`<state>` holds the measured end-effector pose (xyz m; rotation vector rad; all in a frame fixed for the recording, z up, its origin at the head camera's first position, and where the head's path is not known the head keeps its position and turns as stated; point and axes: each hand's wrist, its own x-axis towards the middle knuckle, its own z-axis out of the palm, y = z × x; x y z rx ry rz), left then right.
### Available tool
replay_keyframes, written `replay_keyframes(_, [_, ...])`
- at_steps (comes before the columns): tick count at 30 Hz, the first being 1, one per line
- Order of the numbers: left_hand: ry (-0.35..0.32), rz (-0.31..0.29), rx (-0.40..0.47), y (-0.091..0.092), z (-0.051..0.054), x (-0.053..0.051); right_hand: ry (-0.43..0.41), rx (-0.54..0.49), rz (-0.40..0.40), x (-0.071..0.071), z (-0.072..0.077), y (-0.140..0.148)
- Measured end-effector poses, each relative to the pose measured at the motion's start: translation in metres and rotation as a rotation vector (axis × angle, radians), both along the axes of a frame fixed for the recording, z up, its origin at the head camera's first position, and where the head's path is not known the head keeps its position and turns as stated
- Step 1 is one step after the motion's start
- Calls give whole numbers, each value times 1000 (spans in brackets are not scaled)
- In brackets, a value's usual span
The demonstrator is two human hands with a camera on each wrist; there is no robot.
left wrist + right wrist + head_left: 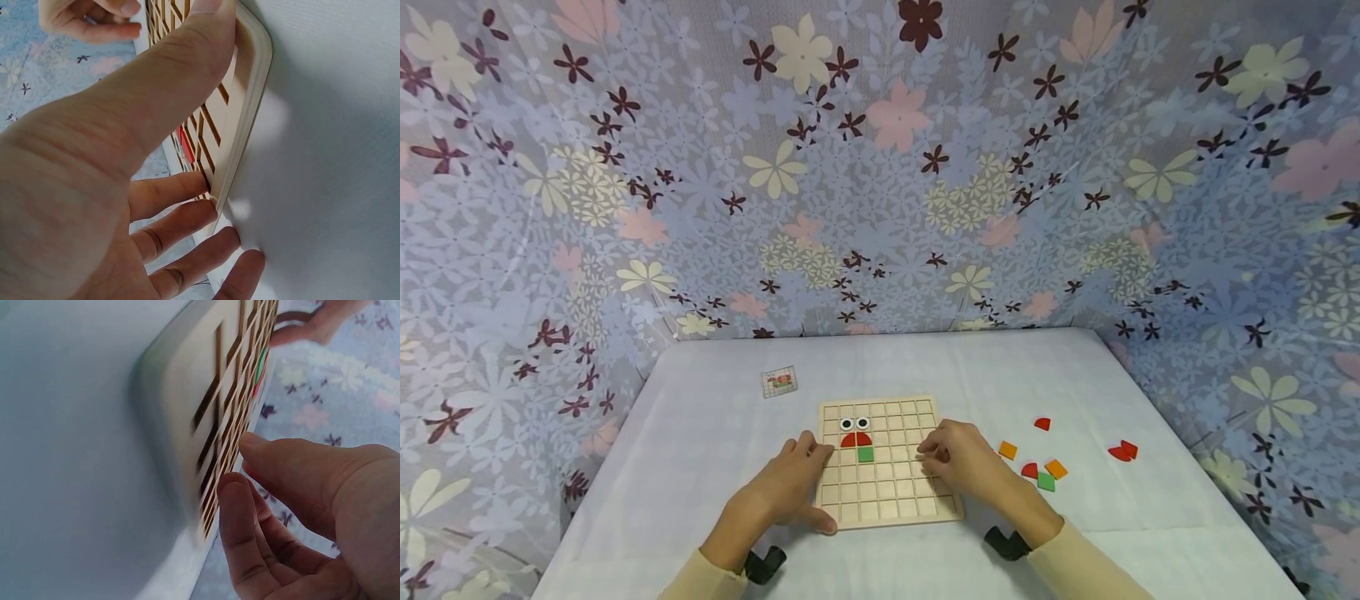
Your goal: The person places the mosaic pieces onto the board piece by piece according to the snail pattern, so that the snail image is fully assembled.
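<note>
A wooden grid board (887,508) lies on the table, its raised rim (253,81) close in the left wrist view. In its upper left part sit two eye pieces (862,423), two red quarter-round pieces (848,440) below them, and a green square (866,454). My left hand (778,487) rests at the board's left side, thumb on the near corner, other fingers (181,219) spread along the edge. Above the right side of the board is my right hand (973,462); its thumb and bent index finger (237,512) stand apart, with nothing visible between them.
Right of the board lie orange squares (1056,469), a green square (1046,482) and red quarter-round pieces (1042,424), with more red pieces (1122,452) farther right. A small picture card (779,382) lies behind the board to the left. Flowered cloth (880,208) surrounds the table.
</note>
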<state>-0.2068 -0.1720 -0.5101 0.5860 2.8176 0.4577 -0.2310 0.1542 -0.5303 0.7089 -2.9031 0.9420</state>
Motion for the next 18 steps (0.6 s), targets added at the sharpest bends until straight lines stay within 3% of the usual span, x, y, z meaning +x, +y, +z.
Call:
replay_keyframes(11, [-6, -2, -10, 1, -1, -2, -29, 48, -208, 6, -3, 51])
replay_keyframes(18, [-22, 7, -16, 1, 0, 0, -76, 78, -279, 7, -5, 72])
